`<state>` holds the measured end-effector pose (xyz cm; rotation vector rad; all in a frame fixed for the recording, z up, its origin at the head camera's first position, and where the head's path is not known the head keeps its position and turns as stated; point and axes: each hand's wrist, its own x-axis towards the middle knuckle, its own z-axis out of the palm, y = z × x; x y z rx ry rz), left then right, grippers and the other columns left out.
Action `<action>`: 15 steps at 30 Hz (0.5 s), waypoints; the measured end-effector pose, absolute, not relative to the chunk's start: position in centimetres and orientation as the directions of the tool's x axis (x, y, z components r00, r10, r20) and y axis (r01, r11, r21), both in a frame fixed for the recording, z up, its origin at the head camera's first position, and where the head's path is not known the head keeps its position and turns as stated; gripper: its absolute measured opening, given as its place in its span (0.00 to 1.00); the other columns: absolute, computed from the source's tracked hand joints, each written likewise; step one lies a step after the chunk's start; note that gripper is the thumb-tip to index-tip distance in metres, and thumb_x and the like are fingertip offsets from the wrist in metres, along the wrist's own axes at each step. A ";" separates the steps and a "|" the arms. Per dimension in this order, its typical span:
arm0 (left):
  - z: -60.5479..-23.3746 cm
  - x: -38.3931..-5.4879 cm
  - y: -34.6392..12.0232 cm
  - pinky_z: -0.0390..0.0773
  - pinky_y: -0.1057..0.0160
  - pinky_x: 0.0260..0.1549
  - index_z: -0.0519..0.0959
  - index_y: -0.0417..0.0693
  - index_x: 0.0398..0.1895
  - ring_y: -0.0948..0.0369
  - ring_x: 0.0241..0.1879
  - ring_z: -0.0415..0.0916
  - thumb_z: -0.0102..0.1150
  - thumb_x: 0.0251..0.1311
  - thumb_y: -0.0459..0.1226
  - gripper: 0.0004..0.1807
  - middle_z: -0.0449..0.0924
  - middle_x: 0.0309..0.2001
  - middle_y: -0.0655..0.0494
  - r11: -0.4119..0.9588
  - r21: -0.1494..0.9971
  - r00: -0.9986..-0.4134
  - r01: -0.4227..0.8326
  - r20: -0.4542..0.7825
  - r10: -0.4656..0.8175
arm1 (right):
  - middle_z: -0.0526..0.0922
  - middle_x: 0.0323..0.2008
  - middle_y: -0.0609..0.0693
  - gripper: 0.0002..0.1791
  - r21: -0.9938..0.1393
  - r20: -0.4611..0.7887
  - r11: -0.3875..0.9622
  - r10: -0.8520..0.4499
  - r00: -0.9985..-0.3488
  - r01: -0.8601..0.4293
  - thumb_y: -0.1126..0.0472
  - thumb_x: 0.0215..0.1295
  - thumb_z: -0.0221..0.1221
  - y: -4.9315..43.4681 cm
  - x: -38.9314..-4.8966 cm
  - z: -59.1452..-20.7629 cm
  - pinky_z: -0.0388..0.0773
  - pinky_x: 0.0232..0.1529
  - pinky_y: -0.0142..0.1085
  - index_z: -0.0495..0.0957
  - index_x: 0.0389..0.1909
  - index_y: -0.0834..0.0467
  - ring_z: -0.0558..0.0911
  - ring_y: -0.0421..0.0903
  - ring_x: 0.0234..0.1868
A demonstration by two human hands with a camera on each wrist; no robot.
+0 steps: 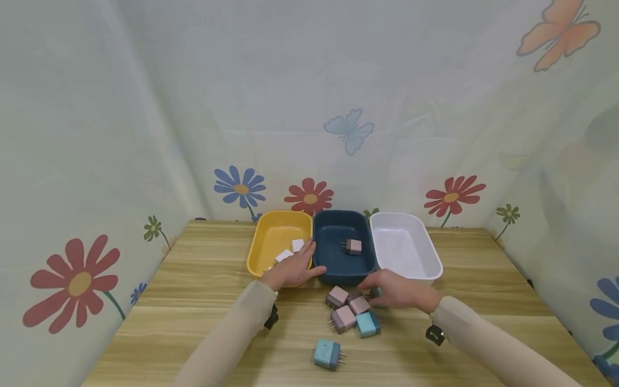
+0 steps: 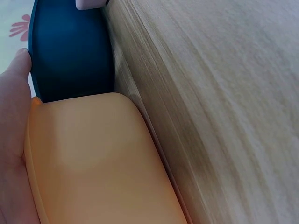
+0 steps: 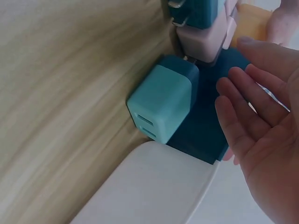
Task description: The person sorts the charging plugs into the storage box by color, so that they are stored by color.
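Note:
My left hand (image 1: 295, 267) lies over the front right rim of the yellow tray (image 1: 251, 258), fingers extended, holding nothing. Several white pieces, their kind unclear, lie in that tray. My right hand (image 1: 397, 290) hovers by the charger pile, its fingers loosely bent and apart. Just beside those fingers is a teal plug-in charger (image 3: 161, 100), mostly hidden by the hand in the head view. Pink chargers (image 1: 344, 319) and another teal charger (image 1: 368, 324) are bunched left of this hand. A separate teal charger (image 1: 326, 353) lies nearer the front.
Between the yellow tray and the white tray (image 1: 432, 252) stands a dark blue tray (image 1: 333, 263), with one pink charger (image 1: 353, 246) inside. All three trays are side by side at the back of the wooden table (image 1: 213, 252). A printed cloth (image 1: 290, 80) hangs behind.

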<state>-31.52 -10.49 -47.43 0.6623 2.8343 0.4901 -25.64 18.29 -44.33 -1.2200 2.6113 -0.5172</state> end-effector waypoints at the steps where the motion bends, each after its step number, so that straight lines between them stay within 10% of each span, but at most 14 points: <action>1: -47.4 -31.5 -10.5 0.53 0.55 0.66 0.40 0.47 0.76 0.57 0.72 0.44 0.42 0.61 0.65 0.50 0.31 0.76 0.56 0.846 0.358 -0.882 0.396 -0.107 0.458 | 0.83 0.46 0.47 0.19 -0.398 -0.045 0.594 -0.774 -0.631 -0.700 0.63 0.56 0.67 18.3 -25.6 -44.5 0.78 0.47 0.39 0.81 0.50 0.59 0.81 0.43 0.46; 15: -47.2 -31.3 -10.4 0.52 0.55 0.67 0.40 0.47 0.76 0.57 0.72 0.43 0.42 0.62 0.65 0.49 0.31 0.76 0.56 0.851 0.356 -0.886 0.387 -0.114 0.450 | 0.82 0.46 0.44 0.19 -0.256 -0.026 0.569 -0.812 -0.583 -0.782 0.60 0.54 0.68 17.9 -25.9 -45.7 0.77 0.47 0.34 0.81 0.49 0.55 0.79 0.37 0.47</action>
